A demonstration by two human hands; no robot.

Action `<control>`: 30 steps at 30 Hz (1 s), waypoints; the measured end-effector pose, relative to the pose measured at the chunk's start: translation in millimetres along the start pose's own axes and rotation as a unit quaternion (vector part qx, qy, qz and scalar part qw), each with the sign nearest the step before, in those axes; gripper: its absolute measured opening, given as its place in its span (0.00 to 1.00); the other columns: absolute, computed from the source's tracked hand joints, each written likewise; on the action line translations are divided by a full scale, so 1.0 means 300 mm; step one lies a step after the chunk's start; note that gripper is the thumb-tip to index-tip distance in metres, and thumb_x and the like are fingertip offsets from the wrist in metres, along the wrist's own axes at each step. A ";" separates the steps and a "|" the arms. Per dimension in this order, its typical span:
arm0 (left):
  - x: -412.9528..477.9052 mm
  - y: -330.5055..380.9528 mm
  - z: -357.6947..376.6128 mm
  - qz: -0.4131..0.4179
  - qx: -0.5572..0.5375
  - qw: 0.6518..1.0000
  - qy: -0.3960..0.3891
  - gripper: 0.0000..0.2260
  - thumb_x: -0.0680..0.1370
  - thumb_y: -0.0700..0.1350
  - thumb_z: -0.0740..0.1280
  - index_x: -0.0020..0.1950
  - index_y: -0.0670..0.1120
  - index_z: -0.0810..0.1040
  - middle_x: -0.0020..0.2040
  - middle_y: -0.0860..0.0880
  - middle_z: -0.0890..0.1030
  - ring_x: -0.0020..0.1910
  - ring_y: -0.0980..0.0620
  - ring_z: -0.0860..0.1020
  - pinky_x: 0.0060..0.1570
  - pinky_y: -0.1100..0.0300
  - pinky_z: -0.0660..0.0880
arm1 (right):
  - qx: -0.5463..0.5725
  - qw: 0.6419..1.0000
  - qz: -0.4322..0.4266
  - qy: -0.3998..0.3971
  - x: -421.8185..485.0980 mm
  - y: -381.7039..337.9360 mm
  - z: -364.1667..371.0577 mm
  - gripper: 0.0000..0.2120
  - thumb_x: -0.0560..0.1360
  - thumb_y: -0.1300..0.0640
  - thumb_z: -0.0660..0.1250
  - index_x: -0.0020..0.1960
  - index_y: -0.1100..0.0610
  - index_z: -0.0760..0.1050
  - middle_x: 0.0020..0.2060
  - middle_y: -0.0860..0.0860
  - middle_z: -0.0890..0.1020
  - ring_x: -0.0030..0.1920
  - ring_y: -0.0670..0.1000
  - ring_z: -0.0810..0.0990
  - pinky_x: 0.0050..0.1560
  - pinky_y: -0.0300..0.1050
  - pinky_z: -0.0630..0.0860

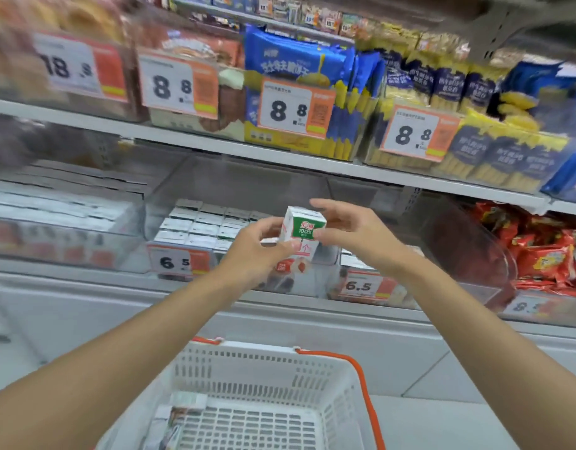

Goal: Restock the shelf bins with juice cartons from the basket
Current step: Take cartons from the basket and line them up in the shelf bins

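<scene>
Arms are reaching up from the lower corners of the frame and meeting at its centre, both forearms bare and nearly straight. The left hand point(257, 251) is gripping the juice carton point(304, 227) from the lower left, its fingers curling around the carton's lower half. The right hand point(358, 235) is coming in from the right and pinching the carton's upper part, its thumb pressing the right edge while its fingers are arching over the top.

The carton is standing upright in the air with its long axis nearly vertical, its top leaning slightly right and its green "100%" face turning toward the camera. It is hovering just in front of a clear shelf bin point(157, 219), where rows of stocked cartons point(199, 225) are sitting. The white basket point(247, 371) is resting at the bottom centre.
</scene>
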State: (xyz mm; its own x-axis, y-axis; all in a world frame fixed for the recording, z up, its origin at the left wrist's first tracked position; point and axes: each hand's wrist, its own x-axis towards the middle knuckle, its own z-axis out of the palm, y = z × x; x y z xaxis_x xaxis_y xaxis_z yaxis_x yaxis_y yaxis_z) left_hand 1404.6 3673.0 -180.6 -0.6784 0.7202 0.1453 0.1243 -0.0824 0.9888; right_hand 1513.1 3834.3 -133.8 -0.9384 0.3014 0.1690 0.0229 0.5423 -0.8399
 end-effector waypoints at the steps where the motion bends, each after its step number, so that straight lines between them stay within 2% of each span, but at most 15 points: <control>1: -0.024 0.011 -0.066 0.010 0.019 1.000 0.004 0.11 0.75 0.42 0.72 0.55 0.54 0.81 0.52 0.54 0.84 0.46 0.56 0.84 0.37 0.62 0.80 | -0.018 0.999 -0.008 -0.026 0.022 -0.045 0.056 0.21 0.73 0.60 0.73 0.65 0.50 0.76 0.53 0.46 0.84 0.53 0.45 0.82 0.53 0.36 0.78; 4: -0.094 0.026 -0.257 0.018 0.028 0.999 0.002 0.12 0.76 0.41 0.71 0.54 0.56 0.82 0.50 0.52 0.85 0.45 0.52 0.85 0.40 0.57 0.82 | -0.045 0.995 -0.031 -0.084 0.099 -0.175 0.236 0.15 0.71 0.58 0.75 0.55 0.48 0.79 0.48 0.47 0.84 0.46 0.43 0.81 0.48 0.39 0.77; 7: -0.138 0.015 -0.461 0.049 0.046 0.997 0.039 0.15 0.76 0.39 0.71 0.53 0.60 0.80 0.46 0.58 0.85 0.46 0.55 0.84 0.40 0.62 0.80 | -0.075 0.992 -0.043 -0.096 0.201 -0.279 0.408 0.13 0.72 0.60 0.74 0.56 0.56 0.78 0.47 0.50 0.82 0.43 0.44 0.79 0.46 0.42 0.76; 11: -0.144 -0.060 -0.729 0.045 0.097 0.985 0.139 0.21 0.73 0.41 0.74 0.64 0.55 0.76 0.55 0.60 0.82 0.55 0.56 0.79 0.53 0.60 0.78 | -0.125 0.988 -0.062 -0.060 0.362 -0.367 0.617 0.13 0.73 0.57 0.73 0.54 0.60 0.76 0.47 0.55 0.80 0.41 0.47 0.76 0.43 0.42 0.73; 13: -0.135 -0.109 -0.831 0.015 0.172 0.971 0.165 0.26 0.75 0.42 0.73 0.71 0.49 0.71 0.64 0.53 0.77 0.62 0.53 0.75 0.61 0.54 0.75 | -0.146 0.986 -0.066 -0.037 0.442 -0.388 0.697 0.14 0.74 0.56 0.71 0.57 0.58 0.73 0.50 0.52 0.79 0.44 0.48 0.77 0.44 0.43 0.73; 15: -0.119 -0.147 -0.904 0.004 0.308 0.939 0.149 0.28 0.76 0.45 0.71 0.75 0.48 0.67 0.72 0.48 0.70 0.70 0.50 0.68 0.70 0.49 0.66 | -0.229 0.970 -0.066 -0.050 0.516 -0.386 0.754 0.21 0.76 0.57 0.69 0.66 0.58 0.68 0.60 0.55 0.76 0.56 0.53 0.76 0.53 0.45 0.72; 16: -0.108 -0.162 -0.930 0.005 0.399 0.908 0.127 0.28 0.77 0.48 0.69 0.76 0.49 0.65 0.75 0.49 0.66 0.74 0.50 0.63 0.73 0.48 0.61 | -0.289 0.952 -0.068 -0.069 0.549 -0.380 0.776 0.22 0.76 0.58 0.67 0.68 0.59 0.67 0.62 0.57 0.75 0.61 0.56 0.73 0.57 0.46 0.71; 17: -0.098 -0.174 -0.950 0.011 0.486 0.868 0.099 0.29 0.78 0.51 0.67 0.77 0.51 0.62 0.77 0.50 0.62 0.76 0.50 0.58 0.75 0.48 0.55 | -0.346 0.931 -0.070 -0.089 0.578 -0.372 0.795 0.18 0.76 0.59 0.66 0.65 0.61 0.69 0.60 0.58 0.75 0.62 0.59 0.72 0.56 0.48 0.71; 19: -0.079 -0.200 -0.984 0.017 0.601 0.798 0.046 0.30 0.79 0.57 0.63 0.78 0.53 0.57 0.79 0.52 0.54 0.78 0.50 0.50 0.76 0.44 0.46 | -0.412 0.901 -0.060 -0.120 0.623 -0.354 0.823 0.13 0.75 0.59 0.66 0.57 0.64 0.73 0.52 0.59 0.77 0.54 0.61 0.75 0.49 0.51 0.74; 21: -0.071 -0.231 -1.015 0.012 0.649 0.761 0.014 0.30 0.79 0.60 0.60 0.78 0.56 0.52 0.80 0.53 0.50 0.79 0.50 0.46 0.75 0.39 0.43 | -0.432 0.887 -0.048 -0.158 0.658 -0.340 0.839 0.15 0.72 0.57 0.69 0.53 0.67 0.74 0.46 0.59 0.78 0.42 0.56 0.74 0.40 0.48 0.71; 23: -0.070 -0.260 -1.036 0.023 0.663 0.748 0.006 0.31 0.79 0.60 0.59 0.78 0.56 0.50 0.80 0.53 0.50 0.79 0.51 0.46 0.75 0.38 0.43 | -0.443 0.873 -0.038 -0.200 0.685 -0.333 0.849 0.15 0.71 0.54 0.72 0.43 0.65 0.72 0.36 0.58 0.71 0.35 0.54 0.67 0.36 0.47 0.62; 25: -0.070 -0.279 -1.044 0.047 0.668 0.742 0.011 0.31 0.79 0.60 0.60 0.78 0.57 0.50 0.80 0.53 0.51 0.79 0.52 0.48 0.75 0.39 0.43 | -0.442 0.862 -0.016 -0.246 0.707 -0.331 0.850 0.17 0.70 0.51 0.74 0.39 0.60 0.70 0.33 0.54 0.66 0.33 0.53 0.62 0.35 0.47 0.59; 27: -0.066 -0.295 -1.049 0.065 0.665 0.744 0.020 0.31 0.79 0.60 0.60 0.78 0.57 0.51 0.79 0.54 0.53 0.78 0.52 0.50 0.75 0.39 0.43 | -0.456 0.838 0.019 -0.298 0.731 -0.336 0.859 0.15 0.72 0.45 0.72 0.43 0.57 0.75 0.35 0.49 0.71 0.34 0.53 0.69 0.37 0.47 0.67; 28: -0.063 -0.305 -1.052 0.070 0.668 0.741 0.025 0.31 0.78 0.60 0.61 0.78 0.57 0.50 0.79 0.54 0.53 0.78 0.52 0.50 0.75 0.39 0.43 | -0.475 0.817 0.041 -0.325 0.745 -0.341 0.869 0.15 0.73 0.43 0.70 0.48 0.54 0.77 0.40 0.46 0.75 0.39 0.52 0.75 0.44 0.47 0.72; 30: -0.063 -0.325 -1.053 0.077 0.678 0.730 0.034 0.32 0.78 0.60 0.61 0.78 0.57 0.49 0.80 0.54 0.52 0.78 0.51 0.50 0.75 0.39 0.42 | -0.512 0.769 0.079 -0.373 0.763 -0.354 0.900 0.15 0.75 0.41 0.67 0.55 0.50 0.77 0.49 0.43 0.78 0.48 0.50 0.77 0.52 0.47 0.72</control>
State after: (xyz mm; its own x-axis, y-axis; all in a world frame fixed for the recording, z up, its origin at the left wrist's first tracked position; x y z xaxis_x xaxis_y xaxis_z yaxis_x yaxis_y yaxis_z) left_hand 1176.5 3449.8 -269.2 -0.6088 0.7351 0.2983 0.7749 0.6316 0.0250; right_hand 1202.8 3634.1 -145.2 -0.8242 0.0997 -0.5575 0.0575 0.9940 0.0927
